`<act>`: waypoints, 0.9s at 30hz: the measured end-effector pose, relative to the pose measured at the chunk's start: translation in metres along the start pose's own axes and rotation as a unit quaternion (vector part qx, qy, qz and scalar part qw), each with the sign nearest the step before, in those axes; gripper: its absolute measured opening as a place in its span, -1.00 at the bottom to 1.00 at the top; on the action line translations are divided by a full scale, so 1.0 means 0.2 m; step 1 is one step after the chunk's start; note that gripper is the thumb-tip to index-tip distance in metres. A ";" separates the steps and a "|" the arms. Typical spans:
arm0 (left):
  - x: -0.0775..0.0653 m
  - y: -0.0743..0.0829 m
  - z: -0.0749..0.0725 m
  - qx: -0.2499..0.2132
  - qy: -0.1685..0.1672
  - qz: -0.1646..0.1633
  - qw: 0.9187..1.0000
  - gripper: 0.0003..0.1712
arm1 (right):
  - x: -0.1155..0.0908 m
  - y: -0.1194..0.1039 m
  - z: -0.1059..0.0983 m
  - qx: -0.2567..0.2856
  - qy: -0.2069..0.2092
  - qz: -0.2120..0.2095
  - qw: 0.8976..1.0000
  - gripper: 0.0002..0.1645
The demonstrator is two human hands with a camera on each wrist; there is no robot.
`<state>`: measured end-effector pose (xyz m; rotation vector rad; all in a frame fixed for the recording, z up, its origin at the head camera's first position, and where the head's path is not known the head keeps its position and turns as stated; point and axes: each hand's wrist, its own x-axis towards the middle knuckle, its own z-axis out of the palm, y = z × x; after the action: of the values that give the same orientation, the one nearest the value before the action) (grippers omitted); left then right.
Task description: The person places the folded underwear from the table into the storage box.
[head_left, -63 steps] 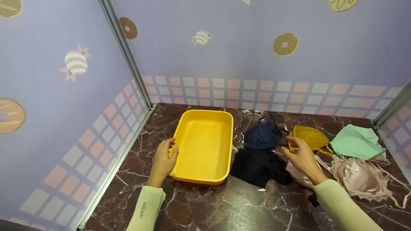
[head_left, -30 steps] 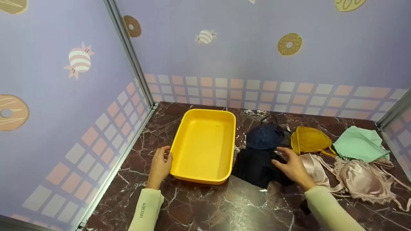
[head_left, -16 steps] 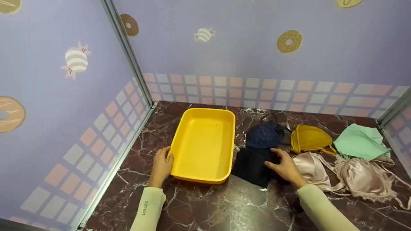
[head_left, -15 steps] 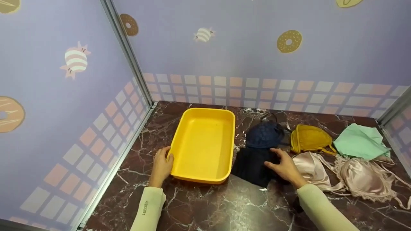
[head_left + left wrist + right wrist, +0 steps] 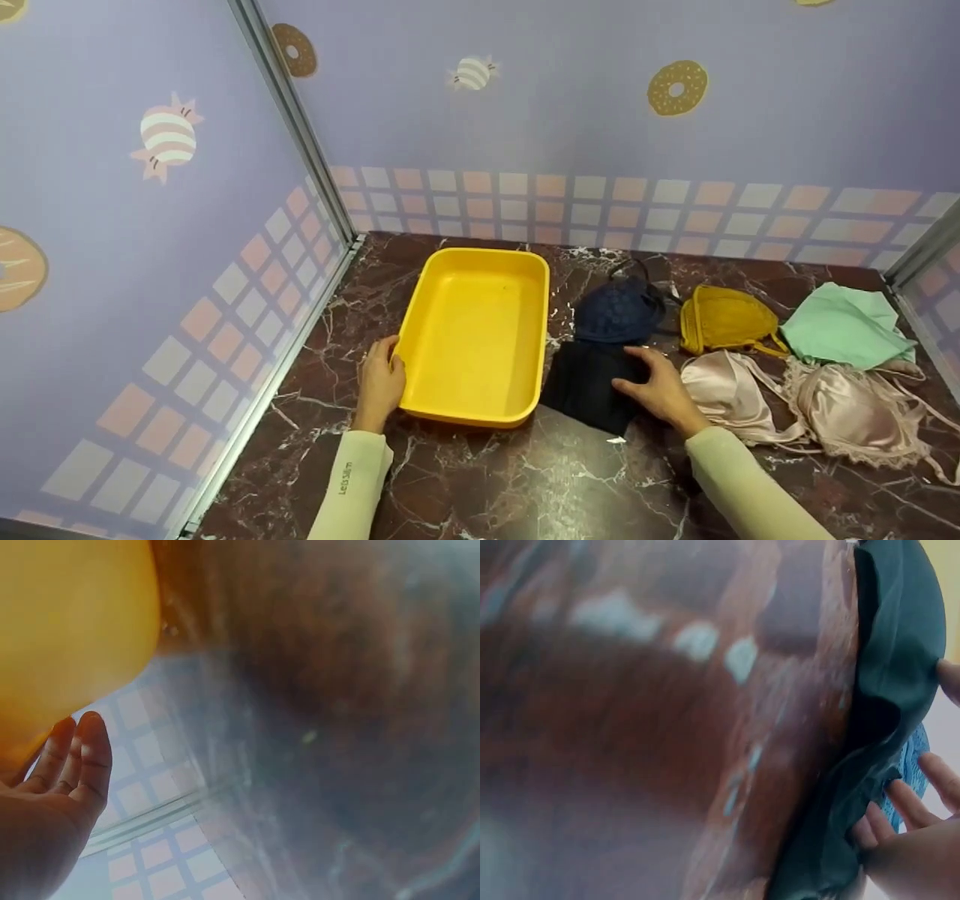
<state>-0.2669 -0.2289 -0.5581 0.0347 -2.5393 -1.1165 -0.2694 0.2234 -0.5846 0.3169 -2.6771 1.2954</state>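
A yellow plastic tray (image 5: 472,337) lies on the marble-patterned surface, with nothing in it. My left hand (image 5: 380,382) touches its left rim; in the left wrist view, extended fingers (image 5: 94,757) meet the outer wall. My right hand (image 5: 664,390) rests at the right side of a black garment (image 5: 589,390), whose kind I cannot tell. Its thumb and fingers are spread apart, touching the cloth in the right wrist view. Behind the black garment lies a navy bra (image 5: 619,309). To the right are a mustard bra (image 5: 727,319) and a pink satin bra (image 5: 724,394).
A second pink bra with lace trim (image 5: 855,412) and a mint green cloth (image 5: 847,322) lie at the far right. Patterned lilac walls (image 5: 562,112) bound the surface at the back, left and right.
My right hand has moved left and toward me, from beside the mustard bra onto the black garment. My left hand has slid toward me along the tray's rim.
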 end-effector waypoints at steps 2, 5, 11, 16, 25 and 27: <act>0.00 0.00 0.01 0.000 0.005 0.001 1.000 -0.62 | 0.00 -0.01 0.01 -0.007 -0.001 0.002 1.000 -0.26; 0.00 -0.01 0.01 -0.002 0.009 0.000 1.000 -0.62 | 0.00 -0.01 0.01 -0.012 -0.003 0.005 1.000 -0.27; -0.01 -0.01 0.02 -0.008 0.010 -0.015 1.000 -0.60 | -0.01 -0.01 0.03 -0.017 -0.006 0.002 1.000 -0.29; -0.02 -0.02 0.03 -0.020 0.002 -0.018 1.000 -0.59 | -0.02 0.00 0.03 -0.021 -0.002 -0.006 1.000 -0.34; 0.00 -0.02 0.02 -0.016 -0.008 -0.020 1.000 -0.61 | -0.02 0.01 0.06 -0.029 0.008 -0.024 0.999 -0.37; 0.02 -0.01 0.01 -0.016 -0.013 -0.019 1.000 -0.61 | -0.02 0.01 0.06 -0.029 0.011 -0.027 0.999 -0.37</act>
<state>-0.2712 -0.2300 -0.5601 0.0597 -2.5528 -1.1804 -0.2659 0.2153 -0.5946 0.3612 -2.6625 1.1962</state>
